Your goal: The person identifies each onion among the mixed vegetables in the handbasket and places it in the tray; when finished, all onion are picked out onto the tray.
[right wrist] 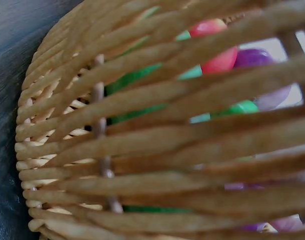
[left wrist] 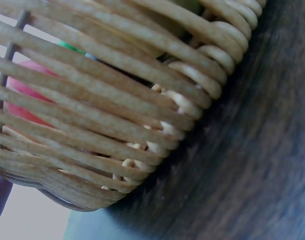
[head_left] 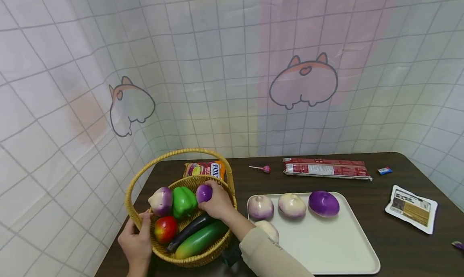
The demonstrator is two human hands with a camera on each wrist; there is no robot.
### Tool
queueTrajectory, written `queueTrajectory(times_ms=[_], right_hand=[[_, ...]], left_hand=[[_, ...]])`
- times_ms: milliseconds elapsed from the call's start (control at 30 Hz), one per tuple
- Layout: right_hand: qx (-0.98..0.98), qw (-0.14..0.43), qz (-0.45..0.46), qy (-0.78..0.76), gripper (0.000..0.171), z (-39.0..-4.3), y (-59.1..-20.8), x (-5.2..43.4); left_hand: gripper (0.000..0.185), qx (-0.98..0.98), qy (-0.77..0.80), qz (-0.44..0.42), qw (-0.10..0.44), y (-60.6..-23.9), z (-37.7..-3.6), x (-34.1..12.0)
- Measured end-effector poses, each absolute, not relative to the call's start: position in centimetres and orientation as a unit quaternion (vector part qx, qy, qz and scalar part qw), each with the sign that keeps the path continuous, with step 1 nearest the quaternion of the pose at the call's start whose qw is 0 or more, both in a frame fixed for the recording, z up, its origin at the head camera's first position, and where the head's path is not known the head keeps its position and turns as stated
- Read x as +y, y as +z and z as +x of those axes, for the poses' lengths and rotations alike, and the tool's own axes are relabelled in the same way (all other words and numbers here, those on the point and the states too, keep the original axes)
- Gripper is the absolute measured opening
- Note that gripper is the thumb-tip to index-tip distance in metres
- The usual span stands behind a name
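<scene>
The tall arched handle (head_left: 174, 153) of the woven wicker basket (head_left: 203, 256) spanned its opening, crowded with toy vegetables; the near half of the cream plastic tray (head_left: 326, 244) lay bare.

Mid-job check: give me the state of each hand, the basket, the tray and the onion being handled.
right hand: inside the basket, gripping the purple onion.
purple onion: in the basket, held.
left hand: holding the basket rim.
basket: upright on the table, holding vegetables.
tray: flat on the table, four onions on it.
</scene>
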State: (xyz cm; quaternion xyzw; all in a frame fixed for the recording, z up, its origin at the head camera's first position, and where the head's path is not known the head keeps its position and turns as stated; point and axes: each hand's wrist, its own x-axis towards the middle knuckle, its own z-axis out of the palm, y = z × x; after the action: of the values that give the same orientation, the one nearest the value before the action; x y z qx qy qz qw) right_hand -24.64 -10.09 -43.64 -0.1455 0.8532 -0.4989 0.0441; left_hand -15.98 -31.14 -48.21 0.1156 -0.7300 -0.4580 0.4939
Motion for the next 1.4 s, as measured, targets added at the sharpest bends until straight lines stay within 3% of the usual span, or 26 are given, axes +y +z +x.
queueTrajectory(times_ms=[167,533,733,1133,1400], right_hand=[[0.851,0.046,-0.138,-0.505,0.068,-24.7,-43.5,-9.9],[0.846,0.063,-0.122,-0.515,0.087,-24.5,-43.7,-9.7],[0.836,0.067,-0.124,-0.531,0.085,-24.2,-43.7,-9.7],[0.826,0.054,-0.169,-0.536,0.078,-22.7,-42.6,-8.7],[0.776,0.080,-0.204,-0.592,0.077,-20.9,-41.9,-7.3]], left_hand=[[0.006,-0.731,-0.456,0.116,0.494,-48.2,-16.0,-31.0],[0.006,-0.726,-0.458,0.115,0.500,-46.3,-15.2,-29.4],[0.005,-0.729,-0.447,0.115,0.505,-48.3,-16.2,-30.8],[0.007,-0.729,-0.439,0.130,0.509,-48.4,-16.2,-31.0],[0.009,-0.732,-0.439,0.122,0.506,-48.2,-16.2,-31.0]])
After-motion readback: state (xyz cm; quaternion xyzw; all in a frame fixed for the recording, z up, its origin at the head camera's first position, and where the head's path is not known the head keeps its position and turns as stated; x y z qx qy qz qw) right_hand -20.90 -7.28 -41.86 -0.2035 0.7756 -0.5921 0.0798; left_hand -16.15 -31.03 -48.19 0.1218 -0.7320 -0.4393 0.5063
